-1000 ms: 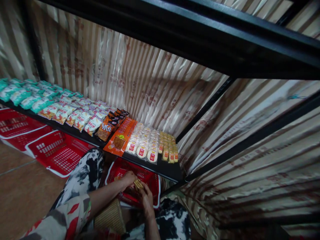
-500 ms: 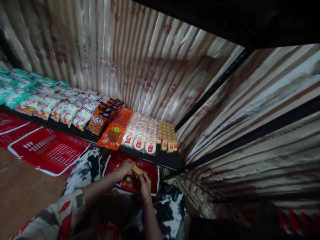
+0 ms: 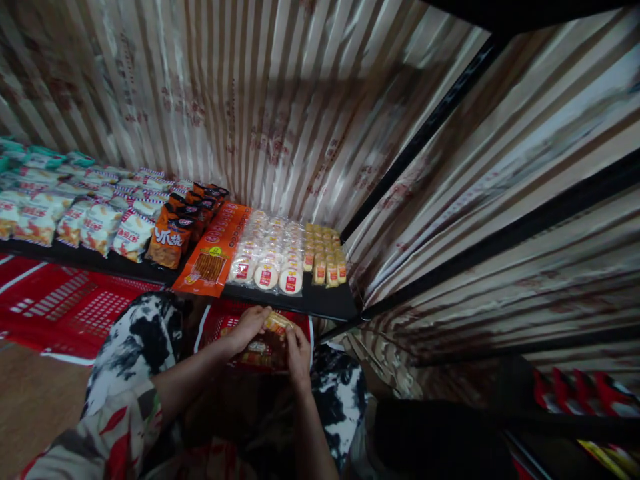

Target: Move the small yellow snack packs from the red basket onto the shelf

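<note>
Between my two hands is a small yellow-wrapped snack pack (image 3: 277, 323), held above a red basket (image 3: 306, 333). My left hand (image 3: 253, 327) pinches its left end, and my right hand (image 3: 299, 350) grips the right end. More snack packs (image 3: 257, 359) lie in the basket below, partly hidden by my hands. Just beyond, on the black shelf (image 3: 320, 303), similar small yellow packs (image 3: 326, 257) stand in rows at the right end. Clear-wrapped round white crackers (image 3: 270, 260) are lined up beside them.
An orange snack bag (image 3: 213, 250) lies by the crackers, with dark orange bags (image 3: 170, 233) and white bags (image 3: 95, 223) further left. More red baskets (image 3: 75, 307) sit under the shelf. A black post (image 3: 425, 147) slants up at the right before the striped curtain (image 3: 280, 100).
The snack pack has turned, so its printed long face now shows, and my hands have moved to its two ends. The view has shifted right and down.
</note>
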